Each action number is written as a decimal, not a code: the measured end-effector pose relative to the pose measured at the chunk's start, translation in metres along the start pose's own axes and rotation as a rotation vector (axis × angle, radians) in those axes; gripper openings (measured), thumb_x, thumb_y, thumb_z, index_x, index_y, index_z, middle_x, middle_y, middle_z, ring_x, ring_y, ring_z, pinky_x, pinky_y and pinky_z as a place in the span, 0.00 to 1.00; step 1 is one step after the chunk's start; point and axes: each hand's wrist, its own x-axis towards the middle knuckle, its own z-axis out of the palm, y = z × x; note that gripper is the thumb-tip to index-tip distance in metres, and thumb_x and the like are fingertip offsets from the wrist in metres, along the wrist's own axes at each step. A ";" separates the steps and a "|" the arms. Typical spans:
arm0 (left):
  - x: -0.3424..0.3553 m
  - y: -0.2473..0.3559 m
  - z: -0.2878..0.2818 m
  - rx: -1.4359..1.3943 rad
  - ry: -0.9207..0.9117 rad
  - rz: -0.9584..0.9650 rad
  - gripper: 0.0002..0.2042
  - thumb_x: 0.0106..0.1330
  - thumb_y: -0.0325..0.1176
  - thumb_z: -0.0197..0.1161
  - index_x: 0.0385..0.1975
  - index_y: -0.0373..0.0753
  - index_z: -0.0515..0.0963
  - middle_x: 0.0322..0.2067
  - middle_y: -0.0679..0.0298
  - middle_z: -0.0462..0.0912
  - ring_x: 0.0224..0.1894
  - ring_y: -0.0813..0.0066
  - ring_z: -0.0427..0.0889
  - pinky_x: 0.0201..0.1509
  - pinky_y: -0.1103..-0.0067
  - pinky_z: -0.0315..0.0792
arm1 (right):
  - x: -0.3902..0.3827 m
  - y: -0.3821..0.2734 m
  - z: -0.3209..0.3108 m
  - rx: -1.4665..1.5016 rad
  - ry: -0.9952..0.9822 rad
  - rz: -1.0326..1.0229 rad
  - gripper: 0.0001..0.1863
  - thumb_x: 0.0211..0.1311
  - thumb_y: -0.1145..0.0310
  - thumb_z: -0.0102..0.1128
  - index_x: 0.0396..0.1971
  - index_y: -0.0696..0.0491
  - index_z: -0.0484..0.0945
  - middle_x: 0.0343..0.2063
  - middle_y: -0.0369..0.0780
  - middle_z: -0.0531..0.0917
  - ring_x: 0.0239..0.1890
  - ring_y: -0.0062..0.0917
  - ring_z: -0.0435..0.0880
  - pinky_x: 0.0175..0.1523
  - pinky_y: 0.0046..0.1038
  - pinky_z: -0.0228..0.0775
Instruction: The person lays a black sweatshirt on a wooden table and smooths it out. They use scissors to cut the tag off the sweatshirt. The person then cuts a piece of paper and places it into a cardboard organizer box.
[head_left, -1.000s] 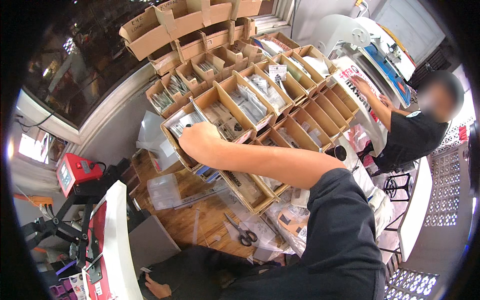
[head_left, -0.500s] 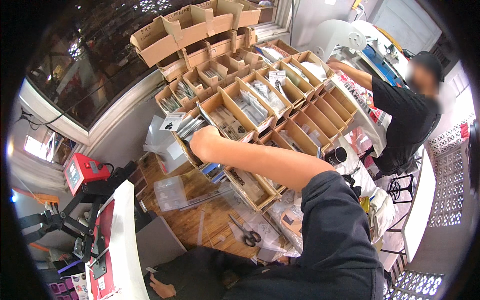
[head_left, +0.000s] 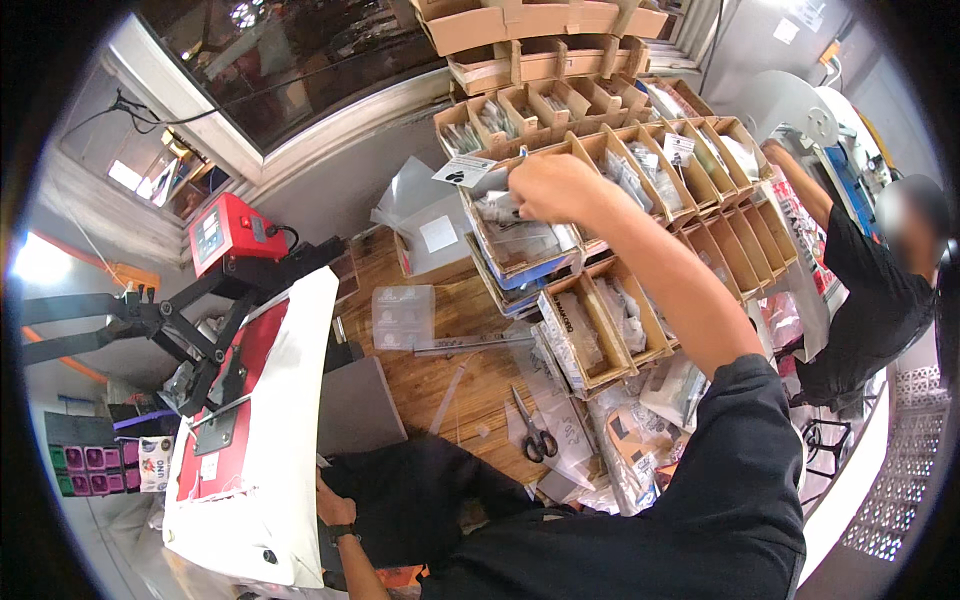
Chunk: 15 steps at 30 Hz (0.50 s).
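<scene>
the right hand (head_left: 550, 188) curls over a cardboard bin (head_left: 485, 245); the left hand (head_left: 335, 508) is by a white board (head_left: 245, 540); i cannot tell if either holds anything; plastic packets (head_left: 525, 240) lie in the bin, not taken out.

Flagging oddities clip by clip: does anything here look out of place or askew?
Mildly. Near the right hand, a white card juts at an angle past the rim of the cardboard bin. On the wooden table, clear plastic sheets lie loose and overlapping around the scissors, rather than stacked. No damage stands out.
</scene>
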 end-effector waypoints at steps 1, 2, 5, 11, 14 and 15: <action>0.001 0.001 0.003 -0.005 0.002 0.008 0.43 0.40 0.13 0.61 0.63 0.46 0.61 0.46 0.46 0.69 0.50 0.41 0.72 0.58 0.59 0.67 | 0.001 0.007 -0.003 0.028 -0.027 0.012 0.10 0.49 0.70 0.67 0.32 0.57 0.84 0.34 0.49 0.86 0.40 0.42 0.86 0.42 0.41 0.79; 0.002 0.003 0.006 -0.010 0.004 0.017 0.43 0.40 0.13 0.60 0.63 0.46 0.61 0.46 0.46 0.69 0.50 0.41 0.72 0.58 0.59 0.67 | 0.002 0.012 -0.006 0.058 -0.038 0.020 0.10 0.50 0.69 0.67 0.33 0.56 0.85 0.35 0.48 0.86 0.40 0.42 0.86 0.43 0.40 0.78; 0.002 0.003 0.010 0.000 0.013 0.012 0.42 0.40 0.12 0.60 0.63 0.45 0.61 0.46 0.46 0.69 0.50 0.41 0.72 0.59 0.59 0.67 | 0.003 0.023 -0.008 0.132 -0.043 0.018 0.09 0.53 0.67 0.67 0.33 0.55 0.85 0.34 0.47 0.86 0.41 0.42 0.85 0.45 0.41 0.76; -0.001 0.003 0.008 -0.019 0.046 0.022 0.42 0.41 0.12 0.60 0.63 0.44 0.61 0.47 0.46 0.68 0.50 0.41 0.72 0.58 0.59 0.67 | 0.006 0.015 -0.014 0.149 -0.117 0.058 0.09 0.57 0.66 0.64 0.30 0.56 0.83 0.32 0.48 0.85 0.39 0.44 0.84 0.43 0.43 0.74; 0.002 0.006 0.006 -0.020 0.026 0.009 0.41 0.41 0.13 0.59 0.62 0.44 0.61 0.46 0.45 0.69 0.49 0.40 0.71 0.58 0.59 0.67 | 0.005 0.016 -0.010 0.085 -0.062 0.064 0.08 0.56 0.67 0.61 0.30 0.56 0.83 0.32 0.48 0.85 0.39 0.43 0.85 0.44 0.41 0.76; 0.003 0.007 0.005 -0.032 0.028 0.019 0.41 0.41 0.13 0.60 0.62 0.44 0.61 0.47 0.45 0.69 0.50 0.40 0.71 0.58 0.59 0.67 | 0.005 0.015 -0.005 0.038 -0.009 0.064 0.07 0.55 0.69 0.61 0.30 0.56 0.84 0.33 0.48 0.86 0.39 0.43 0.85 0.43 0.40 0.77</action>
